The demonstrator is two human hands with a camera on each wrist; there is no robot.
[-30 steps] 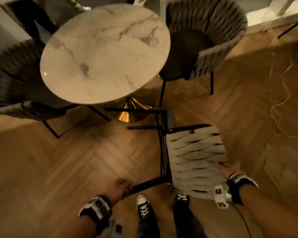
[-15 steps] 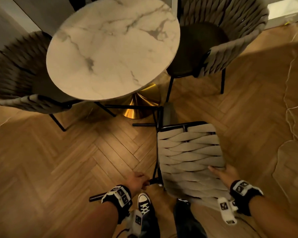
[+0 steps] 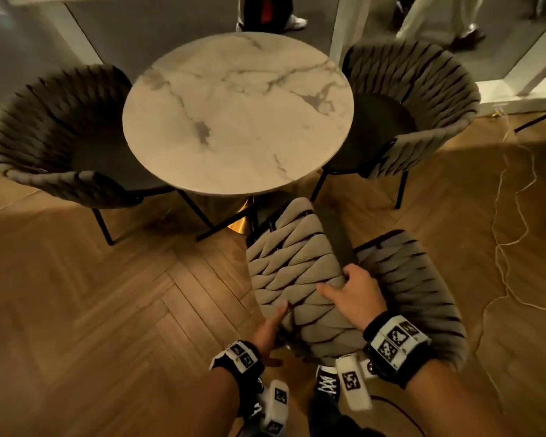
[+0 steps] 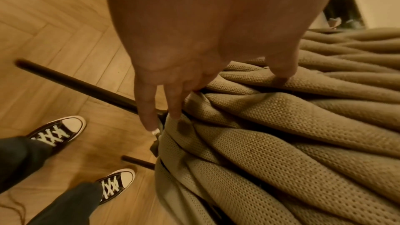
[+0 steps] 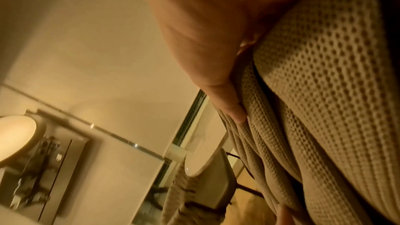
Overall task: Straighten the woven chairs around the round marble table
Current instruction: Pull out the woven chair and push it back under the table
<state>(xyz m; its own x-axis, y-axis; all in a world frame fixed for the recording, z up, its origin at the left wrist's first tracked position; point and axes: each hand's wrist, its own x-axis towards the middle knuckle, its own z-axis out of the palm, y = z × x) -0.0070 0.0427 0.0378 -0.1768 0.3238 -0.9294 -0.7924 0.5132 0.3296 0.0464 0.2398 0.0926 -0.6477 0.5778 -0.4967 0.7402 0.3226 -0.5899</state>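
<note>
right hand [image 3: 356, 296] is gripping the woven backrest [image 3: 297, 279] of the tipped chair [image 3: 404, 279], fingers curling over its upper edge, thumb lying along the weave. left hand [image 3: 270, 331] is sitting at the backrest's lower left edge: thumb pressing on the straps, two fingers [image 4: 147, 109] hanging nearly straight beside the black frame bar [image 4: 71, 83], the rest tucking into the weave. looks like a light hold, can't tell how firm.

change over the last second: left hand is coming off the black leg it was holding near the floor and moving up to the weave; right hand is shifting from the far side edge to the top edge. chair is rotating up off its side, its far end now just beside the round marble table [image 3: 237, 115] and the gold base [image 3: 240, 222].

meaning: chair is mid-lift, not standing yet. the other two woven chairs, left chair [image 3: 54, 137] and right chair [image 3: 416, 99], are sitting upright, tucked against the table. judging remaining work: getting legs on the floor, then squaring it to the table. white cable [image 3: 501, 247] is lying on the floor near the right.
</note>
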